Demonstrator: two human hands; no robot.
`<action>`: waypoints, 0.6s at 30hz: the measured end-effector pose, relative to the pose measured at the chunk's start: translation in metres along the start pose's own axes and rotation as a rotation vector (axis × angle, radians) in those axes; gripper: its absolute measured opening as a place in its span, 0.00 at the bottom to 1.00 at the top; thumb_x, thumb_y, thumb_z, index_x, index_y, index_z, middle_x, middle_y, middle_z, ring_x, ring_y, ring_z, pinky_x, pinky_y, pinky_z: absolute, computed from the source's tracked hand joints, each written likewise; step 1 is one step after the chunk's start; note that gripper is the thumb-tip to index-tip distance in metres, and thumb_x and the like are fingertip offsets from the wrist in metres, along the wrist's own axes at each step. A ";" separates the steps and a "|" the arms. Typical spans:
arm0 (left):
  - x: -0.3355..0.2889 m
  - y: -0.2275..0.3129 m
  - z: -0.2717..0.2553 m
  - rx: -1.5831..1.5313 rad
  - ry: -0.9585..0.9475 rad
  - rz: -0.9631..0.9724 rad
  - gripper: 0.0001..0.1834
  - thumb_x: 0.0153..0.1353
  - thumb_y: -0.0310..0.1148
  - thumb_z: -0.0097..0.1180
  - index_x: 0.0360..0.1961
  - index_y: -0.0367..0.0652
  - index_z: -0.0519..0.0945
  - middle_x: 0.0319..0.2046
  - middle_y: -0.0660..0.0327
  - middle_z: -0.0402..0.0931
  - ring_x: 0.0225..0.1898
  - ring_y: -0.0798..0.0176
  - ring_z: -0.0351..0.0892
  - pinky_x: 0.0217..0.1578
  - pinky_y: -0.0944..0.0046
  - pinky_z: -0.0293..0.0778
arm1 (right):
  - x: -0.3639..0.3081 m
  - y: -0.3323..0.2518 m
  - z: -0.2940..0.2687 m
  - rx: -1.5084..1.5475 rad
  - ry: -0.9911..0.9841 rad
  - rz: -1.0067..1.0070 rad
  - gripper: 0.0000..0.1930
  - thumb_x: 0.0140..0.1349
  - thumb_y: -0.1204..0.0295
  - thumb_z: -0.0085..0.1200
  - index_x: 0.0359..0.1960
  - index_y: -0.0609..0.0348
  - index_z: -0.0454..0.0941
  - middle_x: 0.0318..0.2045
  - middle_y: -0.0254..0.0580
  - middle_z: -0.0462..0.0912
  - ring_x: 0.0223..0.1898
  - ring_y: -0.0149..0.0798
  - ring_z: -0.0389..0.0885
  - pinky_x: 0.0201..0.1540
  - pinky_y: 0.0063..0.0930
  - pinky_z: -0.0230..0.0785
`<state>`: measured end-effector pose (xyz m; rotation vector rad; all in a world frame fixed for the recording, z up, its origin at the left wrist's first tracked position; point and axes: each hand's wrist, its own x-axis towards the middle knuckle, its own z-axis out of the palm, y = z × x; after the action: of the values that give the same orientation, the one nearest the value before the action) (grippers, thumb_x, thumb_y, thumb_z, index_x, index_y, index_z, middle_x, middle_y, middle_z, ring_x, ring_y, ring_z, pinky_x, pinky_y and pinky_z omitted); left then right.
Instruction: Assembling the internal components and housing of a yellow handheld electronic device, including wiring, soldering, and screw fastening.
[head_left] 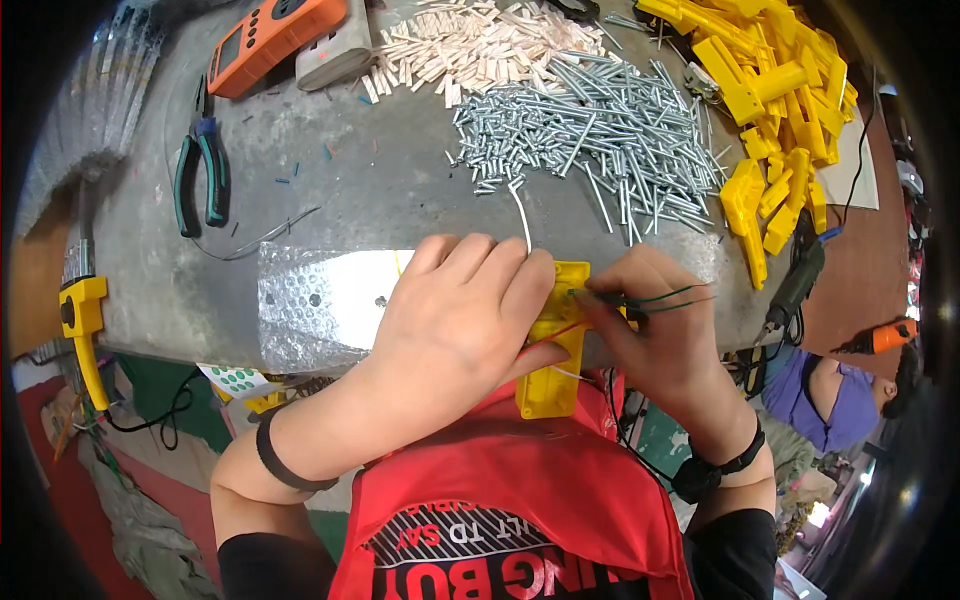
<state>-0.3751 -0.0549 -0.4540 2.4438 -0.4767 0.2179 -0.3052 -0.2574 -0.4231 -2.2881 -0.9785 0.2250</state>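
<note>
My left hand [465,300] is closed round a yellow plastic housing [548,393], held at the table's near edge just in front of my body. The housing's open side faces up. At its far right part, the fingertips of my right hand [662,325] pinch a thin green wire [675,294], whose loose ends stick out to the right. A short red wire shows inside the housing between the hands. From behind the left knuckles a white wire [523,215] rises toward the screws. My fingers hide much of the housing's inside.
Beyond my hands lie piles of metal screws [640,150], pale wooden pieces [470,50] and yellow plastic parts [800,90]. Bubble wrap [285,335], green-handled pliers [215,175] and an orange meter [265,50] lie leftward. At right are a dark corded tool [803,270] and another person [815,400].
</note>
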 end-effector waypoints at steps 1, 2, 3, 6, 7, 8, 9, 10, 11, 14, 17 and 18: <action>0.001 0.000 0.000 -0.008 -0.003 -0.015 0.39 0.38 0.45 0.73 0.50 0.37 0.73 0.44 0.54 0.74 0.44 0.50 0.74 0.46 0.52 0.67 | 0.003 -0.001 0.003 -0.063 -0.006 -0.077 0.10 0.52 0.80 0.62 0.33 0.60 0.74 0.27 0.46 0.74 0.28 0.50 0.77 0.29 0.37 0.70; 0.001 0.000 0.001 -0.016 -0.006 -0.029 0.39 0.38 0.45 0.73 0.51 0.37 0.73 0.43 0.54 0.75 0.44 0.50 0.74 0.46 0.52 0.67 | 0.006 -0.001 0.004 -0.126 -0.011 -0.153 0.11 0.51 0.80 0.62 0.33 0.60 0.72 0.27 0.45 0.73 0.28 0.50 0.77 0.28 0.39 0.70; 0.001 0.000 0.001 -0.023 -0.005 -0.032 0.39 0.38 0.45 0.73 0.51 0.37 0.73 0.43 0.54 0.75 0.44 0.50 0.74 0.46 0.52 0.67 | 0.007 -0.003 0.003 -0.128 -0.018 -0.151 0.11 0.51 0.80 0.62 0.33 0.60 0.72 0.27 0.45 0.73 0.28 0.50 0.77 0.28 0.39 0.70; 0.000 0.000 0.001 -0.056 0.008 -0.055 0.39 0.39 0.45 0.72 0.52 0.37 0.72 0.43 0.54 0.75 0.43 0.50 0.74 0.45 0.52 0.67 | 0.012 -0.012 -0.005 -0.164 -0.187 -0.091 0.12 0.51 0.80 0.61 0.33 0.59 0.70 0.28 0.45 0.72 0.27 0.50 0.77 0.26 0.40 0.70; 0.000 0.001 0.001 -0.075 0.012 -0.055 0.39 0.39 0.45 0.73 0.52 0.37 0.72 0.43 0.54 0.75 0.43 0.50 0.74 0.45 0.53 0.67 | 0.013 -0.015 -0.007 -0.202 -0.225 -0.061 0.11 0.51 0.80 0.61 0.33 0.59 0.70 0.28 0.45 0.72 0.27 0.50 0.78 0.26 0.40 0.71; 0.001 0.001 0.001 -0.094 0.015 -0.054 0.39 0.39 0.44 0.73 0.51 0.37 0.73 0.43 0.54 0.76 0.43 0.51 0.74 0.45 0.53 0.67 | 0.014 -0.016 -0.007 -0.239 -0.262 -0.030 0.11 0.51 0.80 0.61 0.33 0.59 0.70 0.28 0.44 0.71 0.27 0.50 0.78 0.26 0.40 0.71; 0.002 0.000 0.000 -0.100 0.012 -0.050 0.39 0.39 0.44 0.73 0.51 0.37 0.73 0.43 0.54 0.76 0.43 0.51 0.74 0.45 0.53 0.67 | 0.017 -0.016 -0.005 -0.240 -0.263 -0.022 0.11 0.51 0.80 0.61 0.33 0.59 0.70 0.28 0.44 0.71 0.27 0.50 0.78 0.26 0.40 0.71; 0.003 0.001 -0.001 -0.089 0.009 -0.066 0.38 0.39 0.44 0.73 0.51 0.37 0.73 0.43 0.55 0.76 0.43 0.51 0.74 0.45 0.53 0.67 | 0.019 -0.016 -0.003 -0.231 -0.263 -0.009 0.11 0.52 0.80 0.60 0.34 0.59 0.70 0.29 0.45 0.72 0.27 0.51 0.78 0.26 0.40 0.71; 0.004 0.003 -0.001 -0.077 0.005 -0.081 0.38 0.38 0.44 0.73 0.50 0.37 0.74 0.42 0.56 0.76 0.43 0.52 0.74 0.45 0.54 0.67 | 0.019 -0.016 -0.001 -0.222 -0.261 0.004 0.10 0.53 0.80 0.59 0.34 0.59 0.71 0.29 0.45 0.72 0.27 0.52 0.78 0.27 0.41 0.72; 0.006 0.003 -0.002 -0.086 0.027 -0.085 0.37 0.37 0.44 0.74 0.49 0.39 0.75 0.42 0.57 0.77 0.43 0.53 0.75 0.45 0.55 0.67 | 0.011 -0.009 0.004 -0.125 -0.141 0.005 0.08 0.55 0.80 0.59 0.35 0.60 0.72 0.27 0.40 0.75 0.25 0.43 0.80 0.26 0.36 0.71; 0.004 -0.001 -0.001 -0.085 0.007 -0.099 0.36 0.36 0.44 0.74 0.48 0.41 0.76 0.41 0.58 0.77 0.43 0.53 0.74 0.44 0.56 0.67 | 0.005 -0.005 -0.014 0.168 0.000 0.324 0.06 0.57 0.78 0.59 0.33 0.60 0.74 0.24 0.33 0.78 0.24 0.31 0.78 0.23 0.28 0.67; 0.001 -0.002 -0.001 -0.094 0.003 -0.099 0.36 0.36 0.44 0.74 0.48 0.41 0.75 0.40 0.58 0.77 0.42 0.53 0.74 0.44 0.56 0.67 | 0.008 0.002 -0.024 0.226 0.227 0.405 0.05 0.60 0.76 0.60 0.32 0.59 0.76 0.22 0.28 0.77 0.23 0.22 0.72 0.23 0.19 0.63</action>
<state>-0.3732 -0.0537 -0.4540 2.3677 -0.3558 0.1548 -0.2896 -0.2647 -0.4052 -2.2203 -0.3497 0.2243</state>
